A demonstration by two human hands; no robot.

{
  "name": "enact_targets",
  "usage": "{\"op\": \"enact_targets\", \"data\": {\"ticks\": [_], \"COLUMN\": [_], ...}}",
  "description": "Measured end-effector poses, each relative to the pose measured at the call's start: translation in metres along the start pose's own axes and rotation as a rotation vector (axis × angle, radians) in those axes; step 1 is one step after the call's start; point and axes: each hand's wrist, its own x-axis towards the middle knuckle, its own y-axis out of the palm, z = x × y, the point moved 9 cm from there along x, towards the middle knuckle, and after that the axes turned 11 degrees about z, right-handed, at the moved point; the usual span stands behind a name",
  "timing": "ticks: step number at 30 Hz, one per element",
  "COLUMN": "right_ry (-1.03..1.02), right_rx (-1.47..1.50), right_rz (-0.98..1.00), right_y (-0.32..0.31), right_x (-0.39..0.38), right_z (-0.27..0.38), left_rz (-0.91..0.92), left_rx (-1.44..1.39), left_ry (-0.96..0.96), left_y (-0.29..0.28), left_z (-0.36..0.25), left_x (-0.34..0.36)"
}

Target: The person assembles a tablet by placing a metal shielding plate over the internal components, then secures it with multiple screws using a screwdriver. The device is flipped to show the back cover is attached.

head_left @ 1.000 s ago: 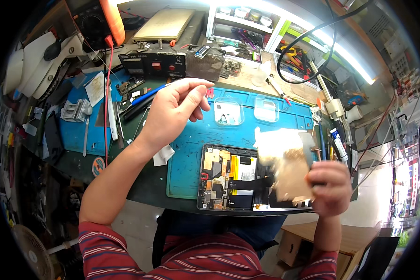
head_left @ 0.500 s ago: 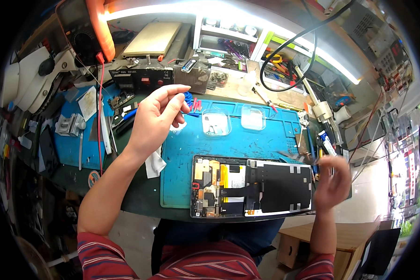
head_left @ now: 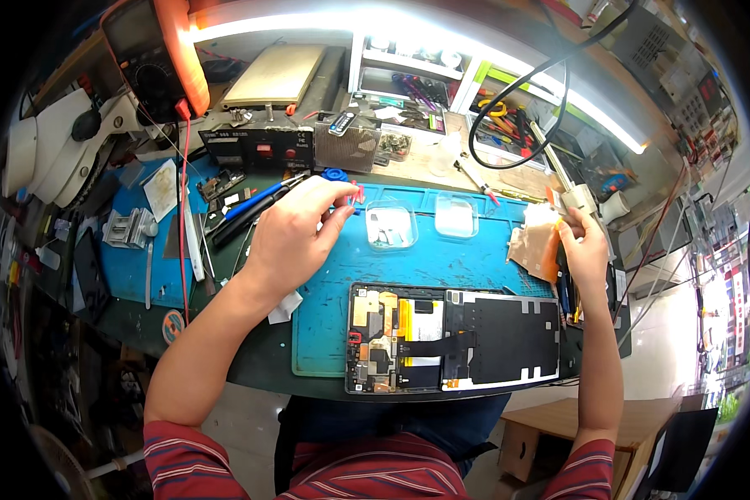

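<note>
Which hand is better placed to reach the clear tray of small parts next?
Likely the left hand: it's nearer the clear tray, while the right hand, farther off, holds a tan sheet.

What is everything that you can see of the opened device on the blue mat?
The opened device is long, rectangular and dark-framed, lying flat across the near edge of the blue mat. Its left part shows copper-coloured and grey pieces; next comes a white and yellow block. A black ribbon runs across to the black panel at right, which has a pale rim. Neither the left hand nor the right hand touches it.
</note>
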Motion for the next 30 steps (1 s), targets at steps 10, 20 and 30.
{"op": "enact_targets", "data": {"ticks": [10,20,30], "right_ry": [-0.663,-0.404,-0.301], "right_rx": [-0.074,-0.264,-0.243], "right_rz": [0.427,0.648,0.634], "right_y": [0.100,0.173,0.173], "right_x": [-0.043,-0.028,-0.020], "right_z": [0.234,0.260,0.257], "left_rz": [-0.053,-0.129,-0.129], "left_rx": [0.014,0.020,-0.003], "left_ry": [-0.086,-0.111,-0.118], "left_y": [-0.009,-0.020,-0.022], "left_z": [0.014,0.019,0.019], "left_x": [0.000,-0.002,0.001]}}
